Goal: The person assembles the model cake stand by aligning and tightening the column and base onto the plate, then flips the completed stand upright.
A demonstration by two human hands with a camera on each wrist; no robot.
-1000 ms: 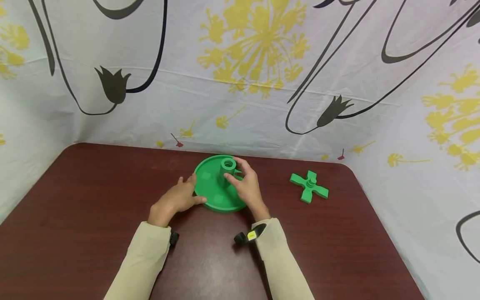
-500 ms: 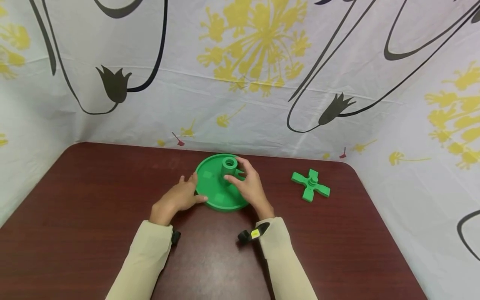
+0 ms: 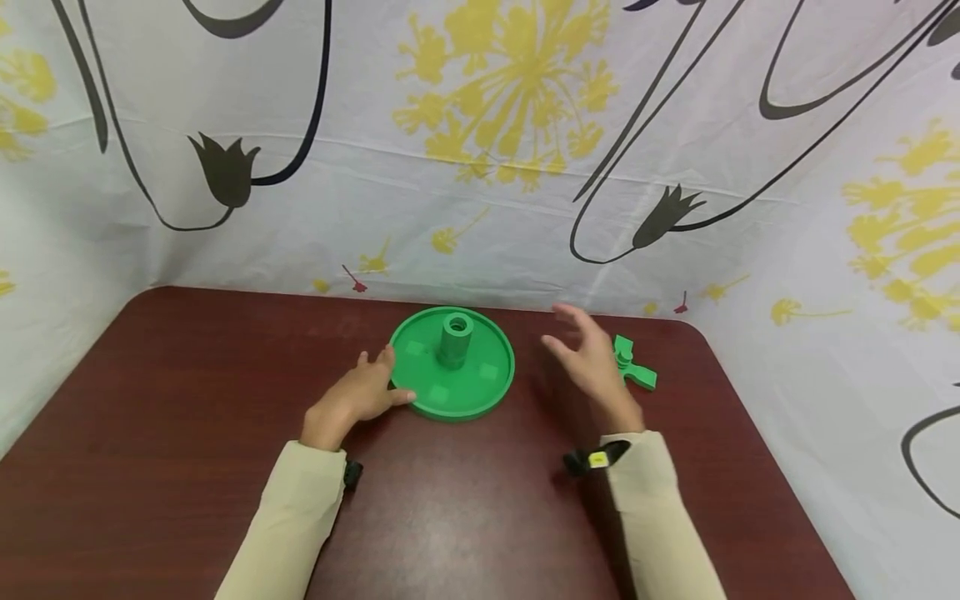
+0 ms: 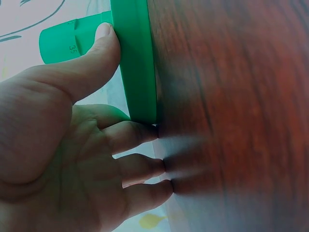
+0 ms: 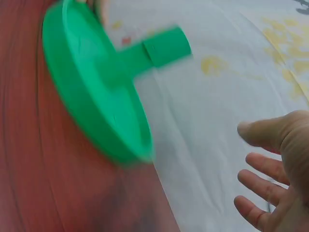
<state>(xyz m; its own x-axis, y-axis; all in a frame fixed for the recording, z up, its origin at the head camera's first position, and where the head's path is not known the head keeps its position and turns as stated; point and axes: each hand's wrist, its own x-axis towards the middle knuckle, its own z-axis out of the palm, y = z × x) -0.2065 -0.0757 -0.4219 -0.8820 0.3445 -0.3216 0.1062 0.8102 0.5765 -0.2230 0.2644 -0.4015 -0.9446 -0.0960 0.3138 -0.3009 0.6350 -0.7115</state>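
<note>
A round green base point(image 3: 472, 390) with a raised rim lies on the table near its far edge. From its middle rises a green tube point(image 3: 455, 343) with a threaded hole on top. My left hand point(image 3: 352, 398) holds the base's left rim, thumb point(image 4: 104, 46) over the edge and fingers against the side and tabletop. Away to the right of the base, my right hand point(image 3: 596, 367) hovers with fingers apart and nothing in it. Behind it, partly covered, is a flat green cross-shaped piece point(image 3: 637, 375) with a threaded stud.
The dark reddish-brown table point(image 3: 187, 400) has rounded far corners. Right behind it hangs a white cloth point(image 3: 375, 208) with yellow and black flower prints, also running along both sides.
My right hand has let go of the tube and moved right, in front of the cross-shaped piece. My left hand and the round base stay put.
</note>
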